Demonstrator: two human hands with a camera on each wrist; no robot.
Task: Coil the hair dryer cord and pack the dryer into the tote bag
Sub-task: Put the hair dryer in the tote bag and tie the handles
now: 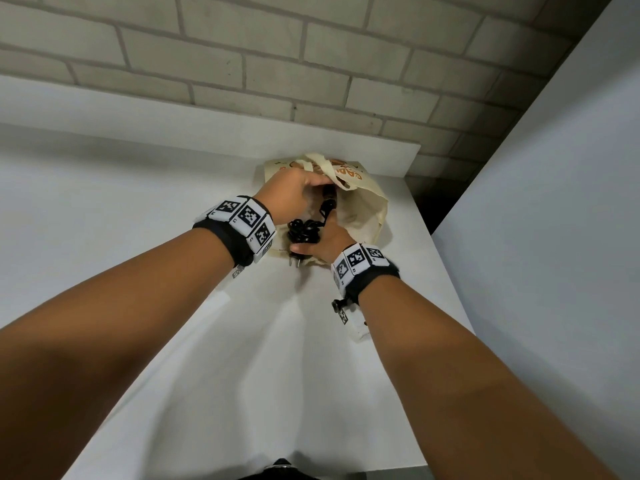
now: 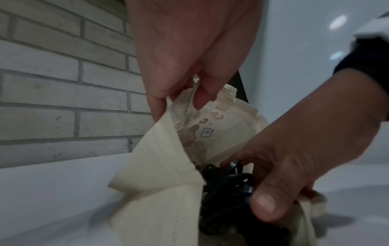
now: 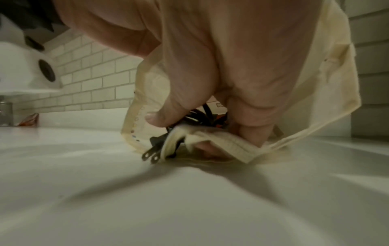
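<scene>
A: Where is the dryer right now?

B: Mostly hidden. From the head view a dark part of the dryer (image 1: 329, 197) shows in the mouth of the tote bag (image 1: 367, 202), which lies on the white desk (image 1: 138, 202) near the brick wall (image 1: 242, 46). The left hand (image 1: 294, 192) is up at the bag's top edge, and the left wrist view shows its fingers pinching the cloth to keep the mouth open.

A: And the cord?

B: The coiled cord (image 1: 304, 232) is bunched at the opening, with the right hand (image 1: 329, 240) curled around it, thumb over the loops. The plug (image 3: 154, 149) pokes out past the bag's lower hem, prongs just above the desk.

A: How will it all handle?

B: My guess is that the cord is springy and will want to unwind, so keep the whole bundle gripped until it's well inside. The plug is hard and could catch on the hem; tuck it in first. The bag is limp cloth and collapses unless it's held open. The dryer body looks rigid, best held by its handle.
</scene>
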